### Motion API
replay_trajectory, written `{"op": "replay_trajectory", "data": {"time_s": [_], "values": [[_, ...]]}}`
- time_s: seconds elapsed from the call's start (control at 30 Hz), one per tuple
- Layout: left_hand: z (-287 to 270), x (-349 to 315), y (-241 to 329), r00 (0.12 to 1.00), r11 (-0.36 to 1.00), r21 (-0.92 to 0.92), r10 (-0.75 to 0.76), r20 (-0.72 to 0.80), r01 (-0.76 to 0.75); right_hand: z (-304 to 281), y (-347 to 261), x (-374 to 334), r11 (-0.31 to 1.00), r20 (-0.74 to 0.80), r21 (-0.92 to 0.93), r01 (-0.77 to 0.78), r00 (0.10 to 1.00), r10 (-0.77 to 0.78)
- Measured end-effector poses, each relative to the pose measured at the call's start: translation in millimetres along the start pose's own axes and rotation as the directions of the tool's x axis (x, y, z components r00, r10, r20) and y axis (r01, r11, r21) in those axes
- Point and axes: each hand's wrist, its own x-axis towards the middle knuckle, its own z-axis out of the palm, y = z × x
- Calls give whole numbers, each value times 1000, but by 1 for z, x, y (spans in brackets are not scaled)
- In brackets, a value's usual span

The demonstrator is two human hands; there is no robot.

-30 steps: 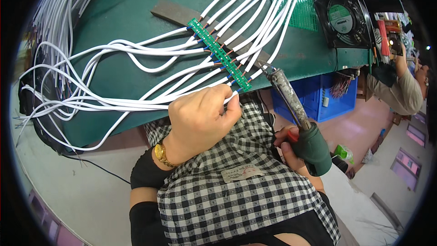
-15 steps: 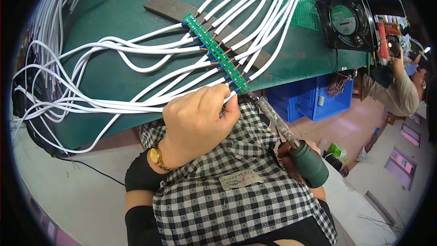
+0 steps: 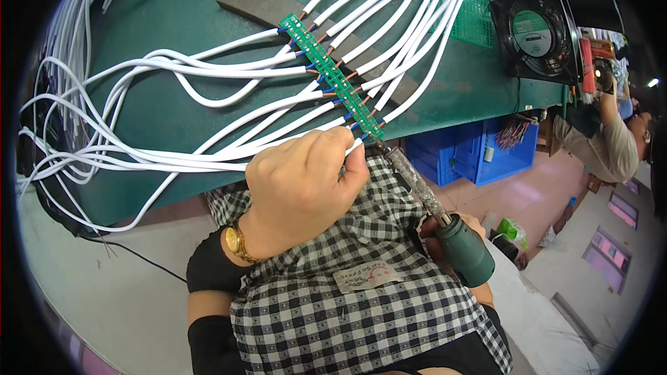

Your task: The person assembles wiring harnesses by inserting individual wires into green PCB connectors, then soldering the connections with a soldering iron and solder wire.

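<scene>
A long green circuit board [image 3: 338, 82] lies slantwise near the table's front edge, with white cables joined along both long sides by brown and blue wire ends. My left hand [image 3: 306, 179] is closed in a pinch on a white cable [image 3: 355, 146] at the board's near end, its blue core reaching toward the board. From below right, a soldering iron [image 3: 417, 184] with a dark green handle points its tip at that same end. My right hand [image 3: 475, 225] grips the iron, mostly hidden behind the handle. Whether the tip touches the board is hard to tell.
Under the board runs a dark flat bar [image 3: 257, 8] on the green table [image 3: 187, 0]. A black fan [image 3: 531, 31] stands at the right. Blue bins [image 3: 479, 149] sit below the table edge. Bundled white cables [image 3: 66, 48] fill the left side; another person [image 3: 604, 139] is at far right.
The view has shifted slightly. The iron's handle has tipped a little to the left, while its tip stays by the board's near end. My left hand keeps its pinch on the cable.
</scene>
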Motion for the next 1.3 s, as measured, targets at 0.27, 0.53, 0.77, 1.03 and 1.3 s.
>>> {"op": "replay_trajectory", "data": {"time_s": [0.27,0.53,0.77,1.03,1.3], "values": [[2,0,0,1000,999,30,18,-2,-18,-6,-10,9,987,97,-160,-26,994,42],[2,-1,0,1000,1000,27,16,-2,-16,4,-2,0,989,1,-22,-146,989,146],[2,1,0,1000,999,27,16,-5,-16,3,1,5,994,6,111,-16,1000,15],[4,1,-1,1000,999,27,19,-19,-19,-7,-16,14,997,88,71,-42,996,35],[2,3,-1,1000,999,36,5,-11,-5,-4,-8,11,999,36,13,53,998,-53]]}}
